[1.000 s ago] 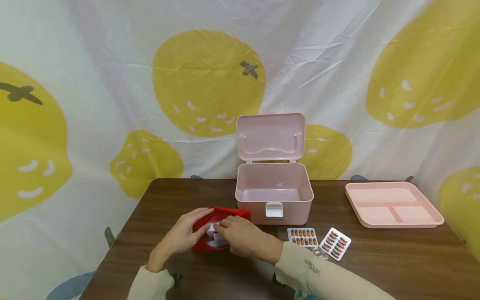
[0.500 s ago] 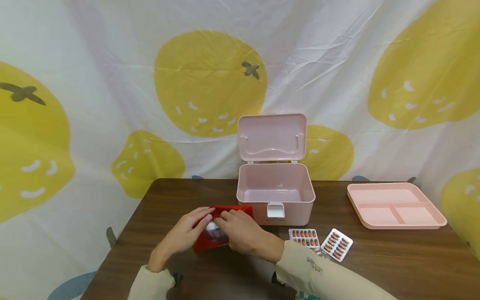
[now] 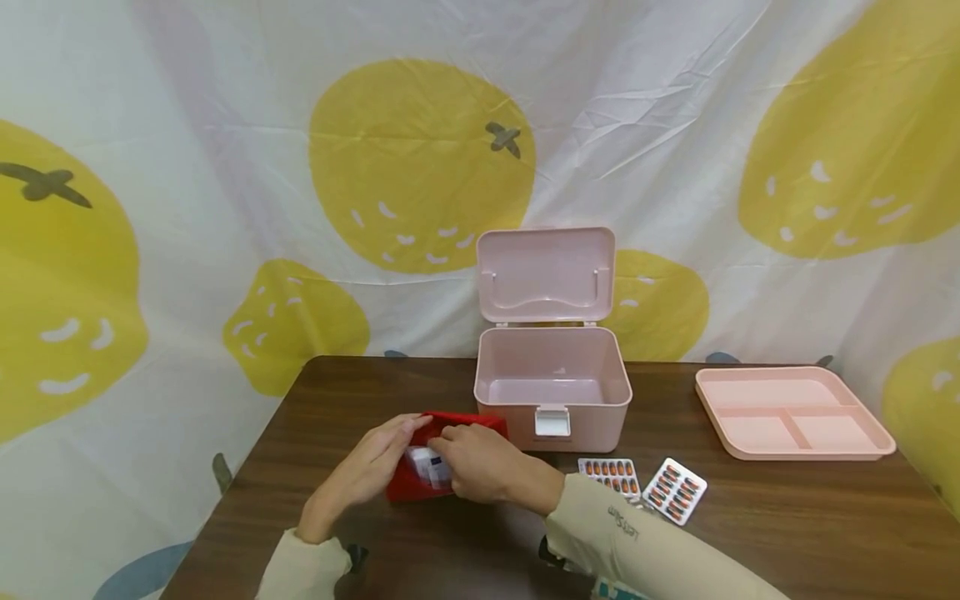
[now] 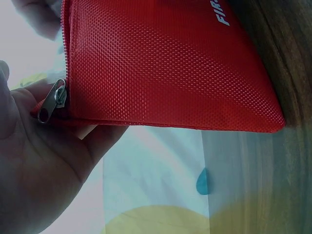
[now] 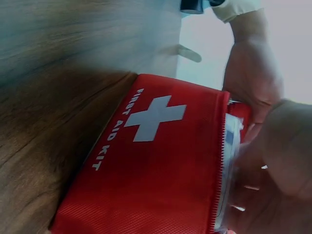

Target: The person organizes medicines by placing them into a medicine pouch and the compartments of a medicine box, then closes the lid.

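The red FIRST AID KIT pouch (image 5: pixel 161 165) lay on the dark wood-grain table (image 3: pixel 420 550) between your hands, unzipped, its mouth gaping. A white packet in clear wrap (image 3: pixel 429 468) sat in that mouth. Your left hand (image 3: pixel 360 471) held the pouch at its 9 o'clock end, fingers behind the corner by the metal zipper pull (image 4: pixel 50 101). Your right hand (image 3: pixel 483 467) came in from 4 o'clock, fingers curled and seemingly pinching the packet; your own knuckles hid the exact grip.

The wrap lay against the zipper teeth (image 5: pixel 222 156), so a sideways tug could have snagged or torn it. Had your left hand slackened, the soft mouth might have folded over the packet.

Toward 2 o'clock, the pink storage box (image 3: pixel 510 429) stood just beyond the pouch with its lid (image 3: pixel 547 271) raised; a hard shove that way could have nudged the box and perhaps dropped the lid.

Toward 3 o'clock lay two capsule blister packs, a nearer one (image 3: pixel 607 473) and a tilted one (image 3: pixel 675 490). Your right sleeve (image 3: pixel 630 533) passed close by them, so drawing that arm back low could have swept them askew. The pink divided tray (image 3: pixel 795 369), farther out toward 3 o'clock, looked safely apart.
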A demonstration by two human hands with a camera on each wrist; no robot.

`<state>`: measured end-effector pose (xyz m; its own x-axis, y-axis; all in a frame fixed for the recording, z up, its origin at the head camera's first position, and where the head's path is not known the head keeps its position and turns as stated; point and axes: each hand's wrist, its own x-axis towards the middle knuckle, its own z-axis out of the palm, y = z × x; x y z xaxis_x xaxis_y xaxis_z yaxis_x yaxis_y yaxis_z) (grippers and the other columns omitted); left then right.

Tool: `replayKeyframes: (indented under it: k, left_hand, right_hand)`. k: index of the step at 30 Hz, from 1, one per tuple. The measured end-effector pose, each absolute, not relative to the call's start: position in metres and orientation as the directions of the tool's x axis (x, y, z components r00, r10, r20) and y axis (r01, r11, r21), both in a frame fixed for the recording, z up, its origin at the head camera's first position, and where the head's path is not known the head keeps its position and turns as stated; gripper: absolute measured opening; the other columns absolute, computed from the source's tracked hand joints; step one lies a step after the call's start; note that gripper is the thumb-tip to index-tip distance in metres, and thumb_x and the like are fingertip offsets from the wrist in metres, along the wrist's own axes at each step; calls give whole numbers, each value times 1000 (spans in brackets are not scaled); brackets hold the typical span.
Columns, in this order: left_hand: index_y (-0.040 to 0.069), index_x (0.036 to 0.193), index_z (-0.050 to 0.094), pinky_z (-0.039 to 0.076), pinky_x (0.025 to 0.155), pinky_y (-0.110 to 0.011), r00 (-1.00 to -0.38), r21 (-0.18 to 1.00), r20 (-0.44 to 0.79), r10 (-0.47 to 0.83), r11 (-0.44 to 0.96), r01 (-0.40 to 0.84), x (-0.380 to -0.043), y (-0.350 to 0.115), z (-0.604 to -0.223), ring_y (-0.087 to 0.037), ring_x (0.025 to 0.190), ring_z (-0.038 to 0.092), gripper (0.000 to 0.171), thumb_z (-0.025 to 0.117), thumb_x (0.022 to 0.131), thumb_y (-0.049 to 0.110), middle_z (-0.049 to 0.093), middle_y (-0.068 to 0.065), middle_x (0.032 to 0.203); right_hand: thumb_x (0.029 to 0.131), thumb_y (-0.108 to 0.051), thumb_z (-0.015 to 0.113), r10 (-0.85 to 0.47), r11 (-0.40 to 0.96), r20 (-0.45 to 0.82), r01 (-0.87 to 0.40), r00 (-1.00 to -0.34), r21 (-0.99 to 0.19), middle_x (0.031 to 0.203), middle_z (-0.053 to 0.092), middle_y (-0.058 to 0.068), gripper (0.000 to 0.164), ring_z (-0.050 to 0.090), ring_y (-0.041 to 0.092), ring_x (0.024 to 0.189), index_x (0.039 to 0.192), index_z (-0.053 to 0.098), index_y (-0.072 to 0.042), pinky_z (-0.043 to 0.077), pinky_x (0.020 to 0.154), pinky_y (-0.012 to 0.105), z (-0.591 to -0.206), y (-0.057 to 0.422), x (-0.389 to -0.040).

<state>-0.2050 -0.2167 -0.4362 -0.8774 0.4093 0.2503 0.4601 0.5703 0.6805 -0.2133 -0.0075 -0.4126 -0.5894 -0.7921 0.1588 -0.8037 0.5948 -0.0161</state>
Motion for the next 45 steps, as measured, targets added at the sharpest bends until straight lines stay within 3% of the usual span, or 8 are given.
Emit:
replayKeyframes:
  k: [7,16,22,28,31,35,40,45]
  left_hand:
    - [7,137,59,37,110,-53,-889,700,223,400,569,431,-203,-217,-435,-31,130,52,43,35,109,29,57,-11,139]
    - [7,139,57,37,110,-54,-898,713,199,393,570,408,-203,-217,-435,-31,129,52,44,33,109,30,57,-10,139]
    - [6,139,56,36,110,-54,-892,709,201,405,568,417,-203,-217,-434,-33,131,51,44,33,109,29,56,-12,140]
    - [7,139,56,36,111,-54,-896,708,200,397,573,413,-203,-216,-435,-31,131,51,44,33,109,30,56,-10,139]
    - [7,139,56,36,110,-54,-892,706,209,400,570,421,-203,-216,-435,-30,130,52,44,34,109,30,57,-9,139]
    - [8,139,57,38,109,-53,-882,684,234,409,576,448,-204,-216,-435,-29,129,53,42,38,108,30,57,-8,138]
    - [9,138,58,43,106,-53,-868,625,263,422,611,486,-207,-216,-436,-30,126,55,42,51,104,31,58,-9,137]
    - [10,140,56,45,103,-53,-870,595,237,432,643,482,-208,-217,-435,-31,126,55,48,60,98,34,57,-10,138]
  right_hand:
    - [82,-19,77,-761,641,161,-767,-629,32,116,69,5,50,67,19,102,129,61,-13,53,95,31,-423,-12,-216]
    - [82,-31,78,-824,566,180,-796,-537,216,118,66,4,58,60,18,105,134,60,-10,47,102,27,-432,-12,-215]
    - [85,-26,73,-818,575,150,-796,-555,190,118,65,3,55,60,18,107,137,57,-17,47,100,28,-432,-13,-212]
    - [88,-26,70,-817,577,107,-793,-567,197,122,59,4,58,54,19,113,143,53,-17,46,102,29,-431,-15,-212]
    - [86,-20,70,-830,557,102,-818,-548,145,131,59,5,62,54,20,122,144,51,-11,42,108,30,-428,-11,-212]
    - [85,-6,66,-842,524,132,-851,-523,-24,141,55,10,60,51,22,132,143,50,-4,36,113,33,-412,2,-210]
    - [91,-4,58,-824,463,223,-846,-521,-264,126,65,11,40,61,23,116,132,60,-3,47,104,36,-391,31,-215]
    - [94,-5,59,-836,360,286,-861,-469,-359,111,71,9,25,65,18,99,117,69,-2,53,94,33,-380,62,-222]
